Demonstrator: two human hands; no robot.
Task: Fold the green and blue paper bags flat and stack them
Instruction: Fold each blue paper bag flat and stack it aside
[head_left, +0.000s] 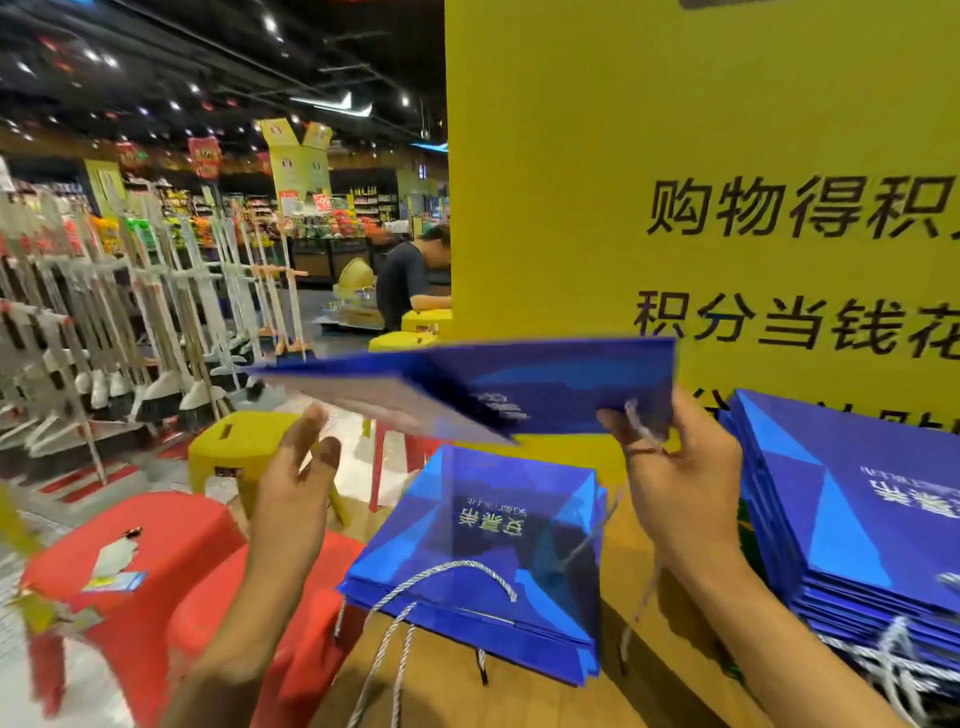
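SUPERMARKET AISLE: A yellow sign board with black Chinese lettering fills the view above and beyond the right hand. Just right of that hand, a tall stack of flattened blue bags lies on a wooden table, its twisted white cord handles spilling toward the camera.

Above and between both hands a blue paper bag is held in the air, folded nearly flat. Its long axis runs left to right and roughly level. The tapering end points left, past the left hand toward racks of brooms, and the cord-handle end sits at the right hand. The bag has a deep blue face with lighter facets and pale lettering, and a grey-white panel along its lower left edge. Motion blur softens it.

The right hand pinches the bag's lower right corner, thumb on the face, with a white cord by the fingers. The left hand is raised with fingers straight and gripping nothing. Its fingertips are just under the grey panel, and whether they touch it cannot be told.

Below and between the wrists, a lower stack of blue bags lies flat on the table, its lettering upside down to the camera. Red stools sit under the left forearm, and a yellow stool stands just left of the left hand. Far beyond it, a person in a dark shirt bends over.
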